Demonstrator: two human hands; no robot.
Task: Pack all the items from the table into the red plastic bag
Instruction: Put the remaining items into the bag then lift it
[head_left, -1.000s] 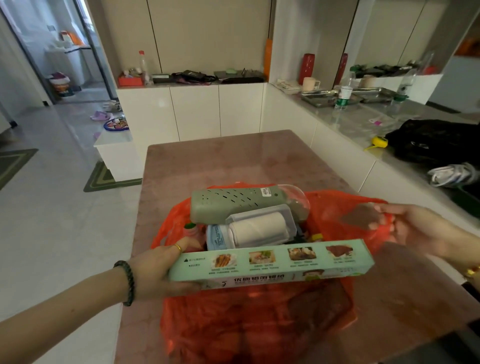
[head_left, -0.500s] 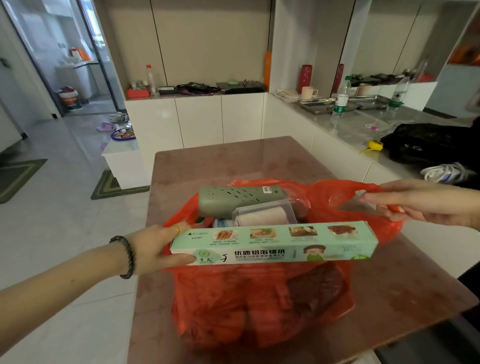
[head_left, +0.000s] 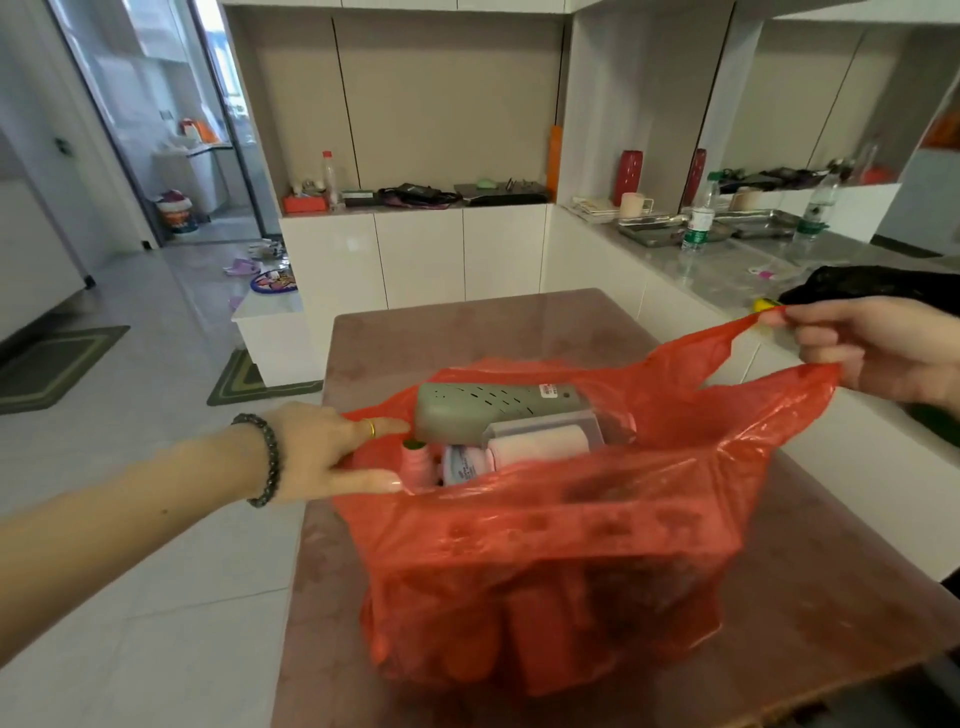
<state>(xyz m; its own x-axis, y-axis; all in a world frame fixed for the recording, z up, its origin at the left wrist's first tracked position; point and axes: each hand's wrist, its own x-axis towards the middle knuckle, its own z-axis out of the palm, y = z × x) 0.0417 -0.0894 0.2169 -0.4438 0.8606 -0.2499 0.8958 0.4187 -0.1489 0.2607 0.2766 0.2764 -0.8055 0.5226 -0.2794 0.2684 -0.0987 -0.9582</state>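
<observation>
Two hands are holding open the mouth of the red plastic bag (head_left: 545, 561), which is sitting on the table (head_left: 467, 322) near its left edge and well apart from the far edge. The left hand (head_left: 322, 452) is resting at the bag's left rim, fingers straight and apart, thumb lying along the film. The right hand (head_left: 878, 348) is pinching a handle loop, fingers curled round it, drawing it up and out toward the counter (head_left: 727, 265) on the right.

Inside, a grey-green perforated case (head_left: 493, 410) is lying across the top, touching a white roll (head_left: 540, 444) in a clear box, and a pink bottle (head_left: 415, 462) is poking up beside them. Lower contents are showing only as dark blurs through the film. The right wrist is running off the frame.
</observation>
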